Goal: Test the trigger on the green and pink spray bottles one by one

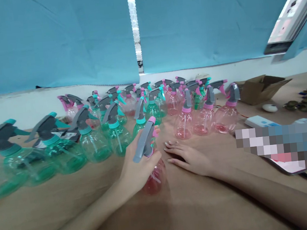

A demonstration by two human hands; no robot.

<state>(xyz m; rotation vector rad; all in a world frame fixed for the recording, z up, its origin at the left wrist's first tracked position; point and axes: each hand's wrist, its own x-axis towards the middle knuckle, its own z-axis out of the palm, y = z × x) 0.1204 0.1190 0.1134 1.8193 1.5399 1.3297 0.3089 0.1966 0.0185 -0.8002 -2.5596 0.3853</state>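
Note:
My left hand (142, 163) is wrapped round the neck of a pink spray bottle (154, 178) with a grey trigger head and a pink nozzle. The bottle is upright at the front middle of the table. Just right of it, my right hand (188, 156) rests palm down on the table with its fingers stretched out, holding nothing. A row of green spray bottles (93, 144) with turquoise collars runs along the left. To the right stand three pink spray bottles (183, 124) close together.
More spray bottles in pink and green (153, 109) crowd the back. At right are an open brown cardboard box (258, 88), a white mouse (269, 108), a blurred-out device (281, 149) with a black cable, and several dark round pieces (303, 102). A blue curtain (54, 41) hangs behind.

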